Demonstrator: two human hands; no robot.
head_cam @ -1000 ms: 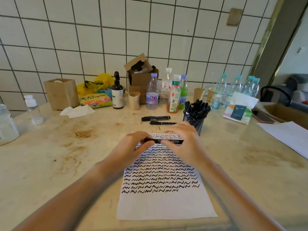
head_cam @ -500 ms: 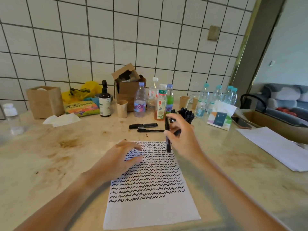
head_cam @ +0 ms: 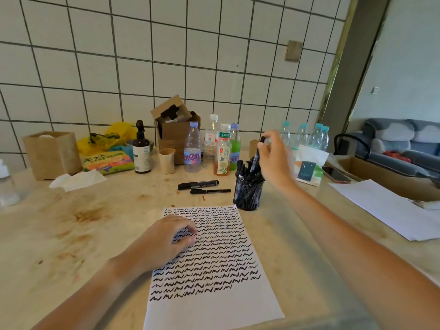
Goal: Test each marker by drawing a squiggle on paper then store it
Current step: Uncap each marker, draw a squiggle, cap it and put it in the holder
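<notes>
Paper [head_cam: 214, 306], covered in squiggles at lower centre, is pressed down by the left hand [head_cam: 164, 241], fingers loosely curled. Beyond it, a marker [head_cam: 258, 152] is pinched upright in the right hand [head_cam: 273, 158] above the crowded mesh cup [head_cam: 247, 194]; a snagged tip could tip the cup.

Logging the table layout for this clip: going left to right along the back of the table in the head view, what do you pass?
Brown paper bag → yellow plastic bag → dark pump bottle → paper cup → open cardboard box → orange tea bottle → mesh pen holder → tissue pack.
</notes>
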